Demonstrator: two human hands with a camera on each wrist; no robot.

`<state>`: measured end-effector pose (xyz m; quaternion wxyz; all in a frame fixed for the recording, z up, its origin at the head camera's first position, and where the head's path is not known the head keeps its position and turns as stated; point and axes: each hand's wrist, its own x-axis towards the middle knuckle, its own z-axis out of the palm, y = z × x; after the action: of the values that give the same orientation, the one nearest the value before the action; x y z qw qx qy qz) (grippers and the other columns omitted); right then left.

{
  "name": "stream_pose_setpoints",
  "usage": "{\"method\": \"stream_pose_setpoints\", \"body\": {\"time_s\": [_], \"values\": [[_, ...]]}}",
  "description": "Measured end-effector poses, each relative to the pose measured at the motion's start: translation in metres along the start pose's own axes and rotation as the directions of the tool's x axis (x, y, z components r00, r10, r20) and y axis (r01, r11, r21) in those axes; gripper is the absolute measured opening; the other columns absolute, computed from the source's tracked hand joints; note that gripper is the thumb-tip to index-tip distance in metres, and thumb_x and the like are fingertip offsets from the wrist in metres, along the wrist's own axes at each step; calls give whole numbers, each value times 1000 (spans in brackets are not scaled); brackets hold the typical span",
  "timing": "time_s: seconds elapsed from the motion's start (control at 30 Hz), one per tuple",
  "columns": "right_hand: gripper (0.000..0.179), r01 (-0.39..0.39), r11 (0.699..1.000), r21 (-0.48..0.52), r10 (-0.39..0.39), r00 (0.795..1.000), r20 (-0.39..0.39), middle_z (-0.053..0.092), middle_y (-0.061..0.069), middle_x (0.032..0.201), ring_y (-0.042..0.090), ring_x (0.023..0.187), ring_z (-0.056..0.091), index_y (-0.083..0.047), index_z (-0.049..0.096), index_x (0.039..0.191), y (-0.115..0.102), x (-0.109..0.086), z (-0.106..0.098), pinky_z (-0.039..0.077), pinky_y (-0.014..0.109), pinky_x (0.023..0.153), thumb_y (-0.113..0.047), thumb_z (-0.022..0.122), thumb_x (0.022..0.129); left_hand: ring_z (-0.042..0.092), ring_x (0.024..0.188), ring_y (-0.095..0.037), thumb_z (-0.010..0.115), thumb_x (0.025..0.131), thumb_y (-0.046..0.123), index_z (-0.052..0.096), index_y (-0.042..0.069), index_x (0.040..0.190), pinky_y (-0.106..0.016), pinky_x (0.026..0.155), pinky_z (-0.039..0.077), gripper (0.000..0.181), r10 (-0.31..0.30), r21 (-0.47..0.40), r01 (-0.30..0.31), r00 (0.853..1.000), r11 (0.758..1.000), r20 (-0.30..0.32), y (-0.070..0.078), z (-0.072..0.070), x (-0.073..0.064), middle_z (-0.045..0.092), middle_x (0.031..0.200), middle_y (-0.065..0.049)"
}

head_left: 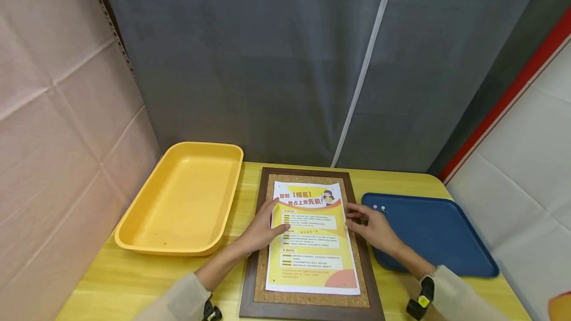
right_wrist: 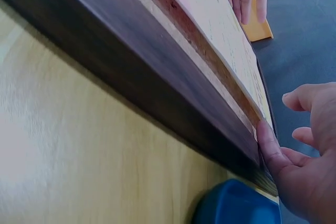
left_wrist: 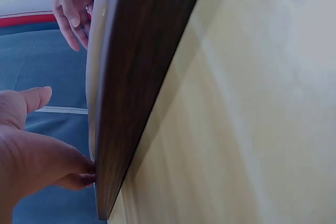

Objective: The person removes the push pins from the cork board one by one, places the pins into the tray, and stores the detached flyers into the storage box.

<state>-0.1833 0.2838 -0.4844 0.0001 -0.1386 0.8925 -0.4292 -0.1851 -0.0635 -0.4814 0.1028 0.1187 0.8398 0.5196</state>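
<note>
A yellow printed poster sheet (head_left: 308, 271) lies over a cork board (head_left: 363, 286) with a dark brown frame (head_left: 312, 310). My left hand (head_left: 260, 227) rests on the sheet's left edge, fingers extended and thumb apart; in the left wrist view its fingertips (left_wrist: 81, 174) are beside the frame. My right hand (head_left: 374, 227) is at the sheet's right edge, fingers loosely bent. In the right wrist view, one finger (right_wrist: 268, 140) touches the sheet's edge, which stands a little above the cork. Neither hand pinches anything that I can see.
Right of the board is a dark blue tray (head_left: 437, 237) with several tiny pins (head_left: 379, 208) near its left corner. A deep yellow tray (head_left: 178, 197) stands at the left. A grey curtain (head_left: 267, 73) closes the back of the wooden table (head_left: 111, 286).
</note>
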Motion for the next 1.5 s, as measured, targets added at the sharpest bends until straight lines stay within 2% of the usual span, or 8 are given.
{"method": "stream_pose_setpoints", "body": {"time_s": [0.2,0.6,0.77,1.0,1.27,1.33,1.4,1.5], "values": [[58,-2,1000,1,2,1000,9,75,13,121,36,115,69,1,61,146,-1,0,6,50,24,71,-11,82,93,16,158,-53,79,96,16,37,2,163,-69,125,20,81,-49,-91,46,998,995,-28,1,2,-2,10,174,-29],[52,-51,998,37,52,999,-10,76,11,109,31,104,71,1,70,135,-1,2,14,55,24,72,-5,85,86,25,156,-51,78,91,-2,36,-3,162,-52,124,32,82,-48,-253,35,998,967,-46,-2,5,-3,12,173,-29],[50,-73,994,81,72,997,6,75,10,108,22,99,69,0,70,136,-1,1,15,56,24,70,-4,84,88,42,148,-50,74,92,-6,38,-5,160,-47,115,47,77,-83,-330,68,996,942,-34,1,3,-4,30,165,-32],[42,-68,988,141,60,996,60,73,10,102,11,84,63,0,72,133,-3,-1,15,51,23,62,-4,80,92,48,144,-48,62,97,-13,38,-6,160,-45,112,50,67,-78,-384,89,996,919,46,-1,3,-7,45,156,-34],[34,-60,982,180,41,993,109,71,9,92,10,72,58,4,73,128,-6,-2,16,46,23,57,-4,77,95,66,126,-39,48,99,-18,35,-6,161,-36,98,60,65,-57,-401,94,993,911,103,-3,-5,-7,51,151,-35],[35,-72,978,194,50,992,118,71,10,90,10,69,59,5,72,129,-8,-1,15,46,22,56,-4,78,95,72,108,-31,50,100,-15,37,-2,162,-36,102,58,64,-68,-373,103,992,922,107,0,-10,-7,46,157,-33],[37,-79,975,206,54,991,124,72,10,88,11,67,59,6,71,130,-11,0,15,45,22,55,-6,78,96,67,80,-18,52,100,-13,40,1,161,-36,102,57,64,-81,-342,111,991,933,102,2,-15,-8,45,159,-31],[38,-77,975,210,51,991,127,72,11,85,11,63,56,6,70,131,-16,2,15,42,22,53,-7,78,96,62,70,-10,53,102,-11,41,2,161,-38,99,58,62,-89,-346,123,990,930,111,6,-24,-9,51,155,-29]]}}
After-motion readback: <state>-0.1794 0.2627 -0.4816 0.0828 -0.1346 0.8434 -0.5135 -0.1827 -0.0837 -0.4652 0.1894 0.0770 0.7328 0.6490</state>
